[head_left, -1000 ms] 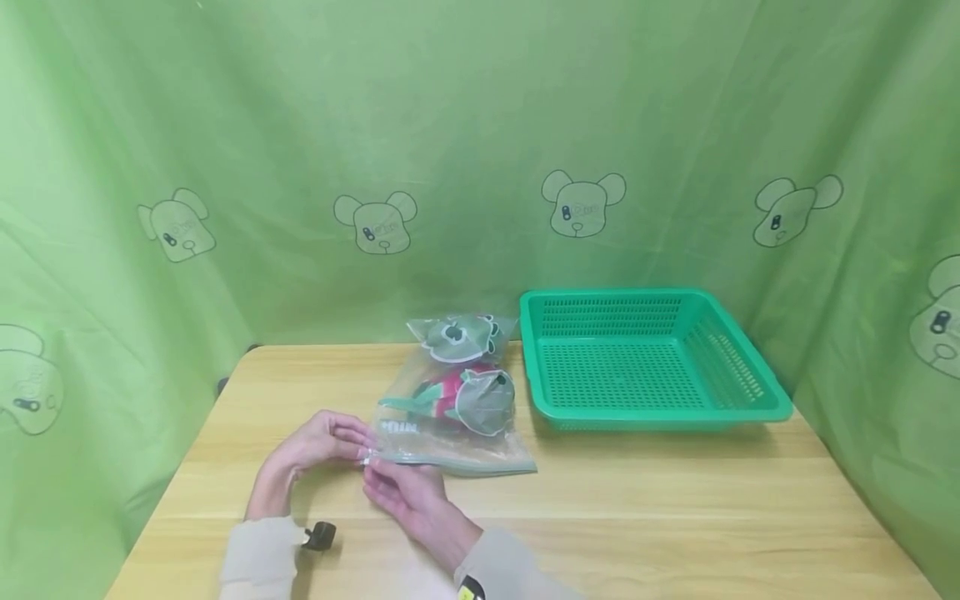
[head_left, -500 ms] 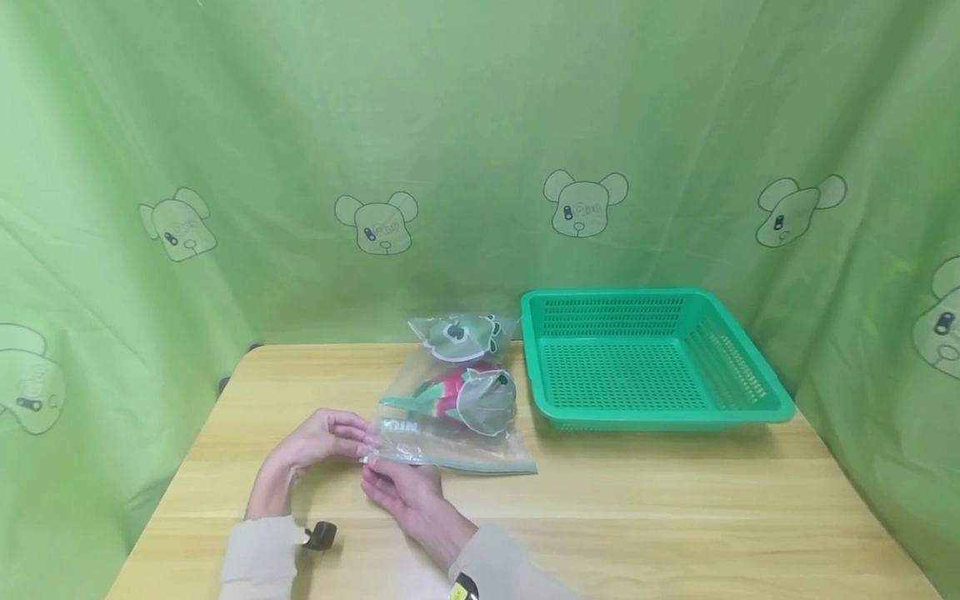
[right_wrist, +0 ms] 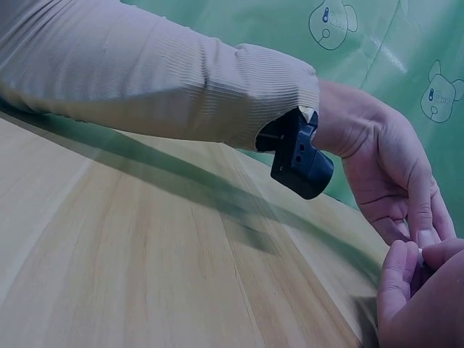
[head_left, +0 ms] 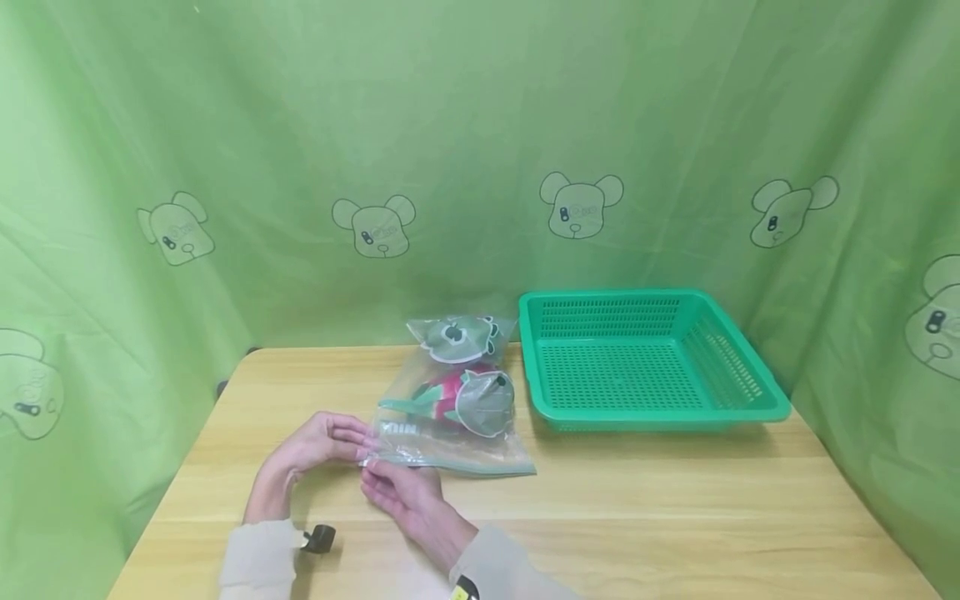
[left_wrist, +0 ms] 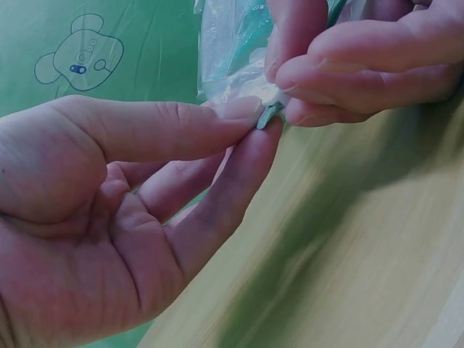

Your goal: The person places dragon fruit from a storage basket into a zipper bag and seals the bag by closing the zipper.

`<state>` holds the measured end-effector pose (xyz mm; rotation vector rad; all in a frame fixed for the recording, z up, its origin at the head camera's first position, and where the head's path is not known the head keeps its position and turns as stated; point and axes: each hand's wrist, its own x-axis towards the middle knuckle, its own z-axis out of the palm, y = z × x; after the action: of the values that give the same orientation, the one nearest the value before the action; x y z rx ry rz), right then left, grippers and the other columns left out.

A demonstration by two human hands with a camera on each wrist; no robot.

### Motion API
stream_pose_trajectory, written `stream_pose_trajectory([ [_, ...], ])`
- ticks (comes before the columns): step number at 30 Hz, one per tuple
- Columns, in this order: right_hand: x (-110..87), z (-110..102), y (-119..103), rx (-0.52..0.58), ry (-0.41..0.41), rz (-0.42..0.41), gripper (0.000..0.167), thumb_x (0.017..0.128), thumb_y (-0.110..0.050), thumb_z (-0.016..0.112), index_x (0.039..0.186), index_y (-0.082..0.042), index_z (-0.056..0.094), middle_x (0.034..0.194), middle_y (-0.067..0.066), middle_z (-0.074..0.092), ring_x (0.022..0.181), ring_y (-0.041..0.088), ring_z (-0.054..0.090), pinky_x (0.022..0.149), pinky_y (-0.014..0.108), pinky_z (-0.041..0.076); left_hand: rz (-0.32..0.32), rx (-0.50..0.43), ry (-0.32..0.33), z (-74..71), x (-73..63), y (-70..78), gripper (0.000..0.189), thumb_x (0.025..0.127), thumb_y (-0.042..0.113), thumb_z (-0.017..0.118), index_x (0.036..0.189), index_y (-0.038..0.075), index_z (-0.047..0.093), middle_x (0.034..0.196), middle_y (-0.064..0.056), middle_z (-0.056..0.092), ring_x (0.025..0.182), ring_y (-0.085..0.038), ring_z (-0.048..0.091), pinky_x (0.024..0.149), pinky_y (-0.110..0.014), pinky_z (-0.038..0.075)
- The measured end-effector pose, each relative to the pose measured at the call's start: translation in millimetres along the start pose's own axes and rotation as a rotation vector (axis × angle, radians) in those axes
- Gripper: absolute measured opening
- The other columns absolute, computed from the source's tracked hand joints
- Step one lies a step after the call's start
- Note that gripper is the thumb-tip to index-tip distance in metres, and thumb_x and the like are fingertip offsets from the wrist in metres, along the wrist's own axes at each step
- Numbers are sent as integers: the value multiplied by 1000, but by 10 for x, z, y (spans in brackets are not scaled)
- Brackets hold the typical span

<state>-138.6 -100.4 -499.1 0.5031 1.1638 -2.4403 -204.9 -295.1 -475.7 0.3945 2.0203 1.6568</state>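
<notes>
A clear zip bag (head_left: 465, 452) with white-outlined printed figures lies on the table, its green zip edge (head_left: 498, 470) toward the person. Inside shows a pink and green thing (head_left: 448, 392), partly behind the print. At the bag's near left corner, my left hand (head_left: 321, 439) pinches the end of the zip between thumb and forefinger. My right hand (head_left: 414, 498) meets it there, thumb and fingers closed on the same corner. In the left wrist view, a small white zip slider (left_wrist: 265, 91) shows between both hands' fingertips. The right wrist view has the two hands touching at its right edge.
A green perforated plastic basket (head_left: 660, 414) stands right of the bag at the back of the wooden table (head_left: 675, 517). Behind hangs a green curtain (head_left: 465, 100) with bear heads. A black wrist camera (head_left: 322, 538) juts from the left cuff.
</notes>
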Motion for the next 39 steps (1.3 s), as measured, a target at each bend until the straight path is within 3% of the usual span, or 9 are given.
stream_pose_trajectory([
  [19,-44,-69,-78,3,-19,7,33,84,1,78,114,8,66,98,18,74,88,22,74,91,39,59,14,-3,-17,1,-18,72,42,90,-6,69,127,-19,56,115,-29,70,99,-24,74,90,-35,59],
  [29,-66,-110,-92,-16,-20,17,31,84,-1,80,111,7,67,96,16,75,88,21,74,91,38,59,39,-58,-32,-17,-54,48,42,89,-9,67,127,-22,53,116,-33,68,100,-24,74,91,-36,59],
  [39,-82,-176,-103,-4,-36,16,31,86,-1,78,113,8,66,96,16,75,88,21,74,92,39,59,40,-80,-53,-31,-20,-15,42,90,-9,67,128,-22,53,115,-28,70,101,-24,74,91,-37,59],
])
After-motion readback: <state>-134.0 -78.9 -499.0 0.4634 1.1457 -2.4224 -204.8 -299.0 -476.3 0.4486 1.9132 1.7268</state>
